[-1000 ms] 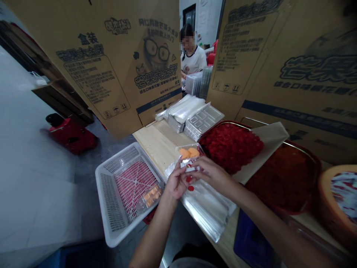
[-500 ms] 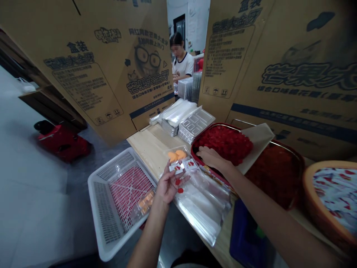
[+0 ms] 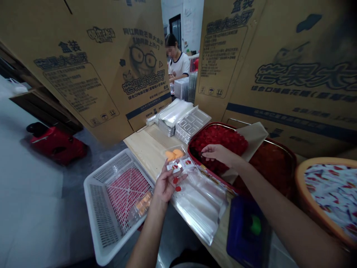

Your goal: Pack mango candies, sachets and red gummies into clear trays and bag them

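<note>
My left hand grips the near edge of a clear plastic compartment tray lying on a wooden table. The tray holds two orange pieces, small white sachets and a few red pieces. My right hand reaches over a red basin full of small red candies, fingers curled and pinched just above the heap; what they hold is hidden.
A white slotted basket with one packed clear box stands at the left below the table edge. Stacks of empty clear trays lie at the back. Large cardboard cartons wall the table. An orange bowl of wrapped sachets sits right. A person works beyond the cartons.
My right hand left the clear tray, went to the red basin and has lifted slightly above the candies. My left hand stays on the tray. The camera shifted a little.
</note>
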Action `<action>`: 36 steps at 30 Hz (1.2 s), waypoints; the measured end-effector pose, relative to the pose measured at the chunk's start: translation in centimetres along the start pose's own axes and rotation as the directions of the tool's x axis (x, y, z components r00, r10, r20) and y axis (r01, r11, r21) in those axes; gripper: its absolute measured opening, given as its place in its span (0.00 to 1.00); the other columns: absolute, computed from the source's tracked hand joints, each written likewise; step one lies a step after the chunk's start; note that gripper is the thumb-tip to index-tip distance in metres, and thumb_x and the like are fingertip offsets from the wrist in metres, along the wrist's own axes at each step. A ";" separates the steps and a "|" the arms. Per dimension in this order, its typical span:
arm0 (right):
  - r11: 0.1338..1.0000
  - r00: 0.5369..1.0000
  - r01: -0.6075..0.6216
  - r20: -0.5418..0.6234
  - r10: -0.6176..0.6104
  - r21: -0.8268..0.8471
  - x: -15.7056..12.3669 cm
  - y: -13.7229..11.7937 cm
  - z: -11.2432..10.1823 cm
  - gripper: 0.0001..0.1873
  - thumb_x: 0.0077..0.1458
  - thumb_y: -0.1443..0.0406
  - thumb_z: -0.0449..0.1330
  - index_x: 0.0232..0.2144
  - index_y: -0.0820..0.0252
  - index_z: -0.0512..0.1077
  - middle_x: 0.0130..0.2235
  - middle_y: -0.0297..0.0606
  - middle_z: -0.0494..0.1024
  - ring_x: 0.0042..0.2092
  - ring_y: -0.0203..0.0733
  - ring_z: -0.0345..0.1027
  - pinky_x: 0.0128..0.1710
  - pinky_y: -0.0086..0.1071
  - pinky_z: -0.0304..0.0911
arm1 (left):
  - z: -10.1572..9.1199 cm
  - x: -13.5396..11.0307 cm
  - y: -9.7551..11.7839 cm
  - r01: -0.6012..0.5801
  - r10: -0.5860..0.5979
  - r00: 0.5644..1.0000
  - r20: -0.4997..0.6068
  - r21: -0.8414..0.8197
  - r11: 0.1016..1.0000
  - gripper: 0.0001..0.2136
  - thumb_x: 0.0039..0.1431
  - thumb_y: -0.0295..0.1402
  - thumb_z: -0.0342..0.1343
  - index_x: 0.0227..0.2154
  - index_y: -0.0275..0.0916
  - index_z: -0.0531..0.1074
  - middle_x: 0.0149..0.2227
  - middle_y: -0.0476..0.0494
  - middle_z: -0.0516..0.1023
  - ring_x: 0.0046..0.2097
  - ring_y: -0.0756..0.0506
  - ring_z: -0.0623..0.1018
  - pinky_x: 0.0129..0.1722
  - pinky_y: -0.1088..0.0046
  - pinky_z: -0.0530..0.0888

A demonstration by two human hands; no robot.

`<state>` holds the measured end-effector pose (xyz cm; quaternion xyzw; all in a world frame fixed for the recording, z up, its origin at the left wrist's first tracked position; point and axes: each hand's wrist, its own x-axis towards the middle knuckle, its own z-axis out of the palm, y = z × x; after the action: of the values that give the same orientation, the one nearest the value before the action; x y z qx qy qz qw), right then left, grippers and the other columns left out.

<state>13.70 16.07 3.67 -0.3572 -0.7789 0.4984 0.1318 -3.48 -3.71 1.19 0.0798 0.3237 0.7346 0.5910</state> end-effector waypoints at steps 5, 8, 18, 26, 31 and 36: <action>0.840 0.986 -0.157 0.038 0.161 0.520 -1.5 0.2 -0.9 0.12 0.42 0.63 0.64 0.30 0.59 0.69 0.30 0.38 0.75 0.29 0.36 0.69 0.26 0.27 0.63 | 0.5 0.4 -0.3 0.016 -0.016 1.000 -0.001 0.005 1.000 0.29 0.51 0.22 0.54 0.56 0.51 0.61 0.45 0.47 0.76 0.43 0.44 0.78 0.52 0.51 0.68; 0.804 0.982 -0.172 0.038 0.184 0.570 -2.2 0.3 -1.2 0.11 0.44 0.62 0.64 0.30 0.58 0.68 0.32 0.39 0.76 0.30 0.37 0.69 0.26 0.28 0.64 | 0.8 0.6 -0.6 0.028 -0.028 1.000 0.011 0.002 1.000 0.29 0.51 0.22 0.54 0.56 0.51 0.61 0.44 0.48 0.77 0.42 0.44 0.78 0.52 0.52 0.68; 0.984 0.943 -0.045 -0.317 0.100 0.175 -1.8 1.9 -2.1 0.07 0.50 0.63 0.57 0.32 0.59 0.71 0.29 0.39 0.75 0.29 0.37 0.69 0.25 0.29 0.66 | 1.3 0.7 -0.9 0.044 -0.044 0.999 0.026 -0.003 0.999 0.30 0.52 0.22 0.52 0.57 0.51 0.59 0.42 0.48 0.78 0.39 0.45 0.79 0.51 0.52 0.69; 0.959 0.883 -0.019 -0.455 -0.117 -0.283 0.7 3.1 -1.4 0.04 0.45 0.68 0.61 0.28 0.59 0.70 0.32 0.37 0.74 0.37 0.43 0.67 0.39 0.34 0.62 | 0.8 0.7 -1.2 0.039 -0.039 0.999 0.006 0.015 0.999 0.29 0.51 0.22 0.53 0.56 0.51 0.60 0.43 0.48 0.77 0.41 0.45 0.79 0.51 0.54 0.69; 0.900 0.930 0.012 -0.325 -0.170 -0.437 1.4 2.6 -1.1 0.05 0.53 0.67 0.58 0.31 0.57 0.74 0.34 0.37 0.76 0.38 0.42 0.69 0.40 0.31 0.61 | 0.9 0.6 -1.1 0.047 -0.047 0.999 0.006 0.000 0.999 0.29 0.51 0.22 0.52 0.56 0.50 0.60 0.44 0.48 0.77 0.41 0.45 0.79 0.52 0.53 0.69; 0.826 0.932 -0.036 -0.317 -0.175 -0.562 1.1 2.5 -1.1 0.09 0.55 0.69 0.55 0.36 0.60 0.75 0.39 0.43 0.74 0.42 0.45 0.67 0.41 0.33 0.59 | 1.2 0.5 -1.0 0.054 -0.054 0.999 0.004 0.013 0.998 0.29 0.51 0.22 0.53 0.56 0.50 0.60 0.45 0.48 0.76 0.42 0.44 0.78 0.51 0.53 0.70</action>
<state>14.56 18.18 1.85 -0.4347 -0.8662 0.1705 0.1782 -2.22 -2.71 1.40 0.0767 0.3292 0.7161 0.6107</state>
